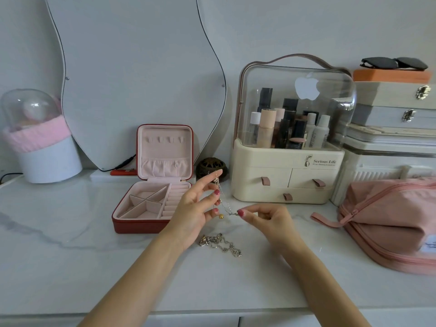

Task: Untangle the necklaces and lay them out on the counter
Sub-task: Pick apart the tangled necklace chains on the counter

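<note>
A thin silver chain (224, 204) with a small gold bead (221, 216) hangs in the air between my hands above the white counter (70, 256). My left hand (195, 208) holds its upper end between thumb and fingers, index finger pointing up. My right hand (266, 220) pinches the chain's lower end by its fingertips. A second, heavier silver necklace (220, 244) lies in a loose heap on the counter just below both hands.
An open red jewellery box (151, 204) with pink lining stands left of my hands. Behind are a cream cosmetics organiser (283, 175), a small dark round pot (212, 167) and a wavy mirror (132, 79). A pink pouch (389, 223) lies at the right.
</note>
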